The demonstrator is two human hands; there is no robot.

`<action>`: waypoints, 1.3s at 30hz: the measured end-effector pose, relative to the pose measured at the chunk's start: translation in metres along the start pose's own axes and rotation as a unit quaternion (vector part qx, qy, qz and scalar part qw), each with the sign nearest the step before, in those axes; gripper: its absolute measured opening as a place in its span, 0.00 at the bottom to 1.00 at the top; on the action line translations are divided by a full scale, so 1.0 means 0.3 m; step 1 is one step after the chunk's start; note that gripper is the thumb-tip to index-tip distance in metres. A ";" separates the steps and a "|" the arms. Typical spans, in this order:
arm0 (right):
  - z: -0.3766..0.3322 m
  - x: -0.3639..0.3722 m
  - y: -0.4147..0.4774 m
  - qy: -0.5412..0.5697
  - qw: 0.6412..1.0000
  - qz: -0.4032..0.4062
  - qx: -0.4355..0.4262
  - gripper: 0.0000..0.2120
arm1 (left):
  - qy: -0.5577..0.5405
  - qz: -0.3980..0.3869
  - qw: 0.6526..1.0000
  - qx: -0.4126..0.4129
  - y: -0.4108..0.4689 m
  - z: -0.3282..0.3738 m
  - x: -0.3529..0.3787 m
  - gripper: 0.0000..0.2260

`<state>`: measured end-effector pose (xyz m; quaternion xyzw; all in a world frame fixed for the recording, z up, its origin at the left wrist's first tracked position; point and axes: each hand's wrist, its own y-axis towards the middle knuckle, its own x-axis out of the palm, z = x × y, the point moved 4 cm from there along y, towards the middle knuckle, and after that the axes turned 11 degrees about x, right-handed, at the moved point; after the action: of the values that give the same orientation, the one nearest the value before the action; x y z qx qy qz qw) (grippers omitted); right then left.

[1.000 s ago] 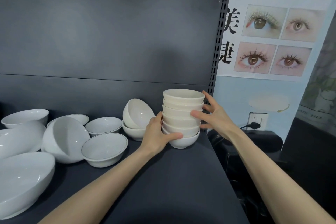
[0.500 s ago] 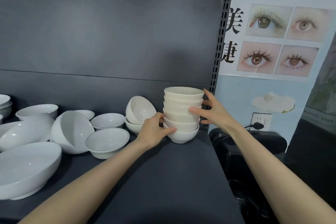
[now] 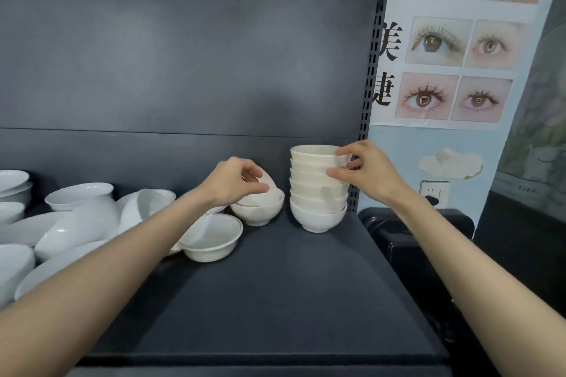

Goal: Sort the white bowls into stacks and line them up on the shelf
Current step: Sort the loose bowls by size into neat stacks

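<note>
Left grip (image 3: 233, 182) clenched over a small white ceramic bowl (image 3: 270, 186) that lies tilted inside a second small white bowl (image 3: 257, 215), fingers curled on its upper rim. Right grip (image 3: 372, 171) pinches the upper right side of the tall stack of small white ceramic bowls (image 3: 315, 193): index on the top rim, thumb a few bowls lower. Stack stands upright on the dark grey shelf board (image 3: 275, 285), at its back right corner, just beside the black perforated upright (image 3: 367, 101). The two-bowl pair sits just left of the stack, not touching it.

Under the left forearm, near the pair, a wider white bowl with a thin rim line (image 3: 211, 239). Further left a jumble of larger white bowls (image 3: 76, 217), some on their sides, some nested, crowding the left part of the shelf.

Right of the upright a paper poster with close-up eye and nail photos (image 3: 453, 70); black character "美" (image 3: 388, 45) readable, the one below partly cut off. Lower down a white wall socket (image 3: 434, 190) with a black plug, and a black glossy object (image 3: 413, 232) beside the shelf end.
</note>
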<state>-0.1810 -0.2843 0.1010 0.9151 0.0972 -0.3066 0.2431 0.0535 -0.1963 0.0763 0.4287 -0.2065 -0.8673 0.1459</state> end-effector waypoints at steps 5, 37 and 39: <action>-0.116 0.105 -0.031 -0.038 0.999 0.023 -0.018 0.15 | 0.057 -0.036 0.997 0.028 0.018 -0.091 -0.136 0.13; 0.022 0.523 0.021 0.029 0.994 -0.013 0.102 0.17 | 0.064 -0.195 0.971 0.124 0.185 -0.321 -0.084 0.08; 0.029 0.529 0.022 0.036 0.994 -0.030 0.103 0.23 | 0.060 -0.209 0.969 0.119 0.184 -0.328 -0.079 0.08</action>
<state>-0.0576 -0.2899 0.0009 0.9424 0.1013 -0.2889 0.1348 0.1508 -0.2572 0.0653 0.5279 -0.2048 -0.8205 -0.0786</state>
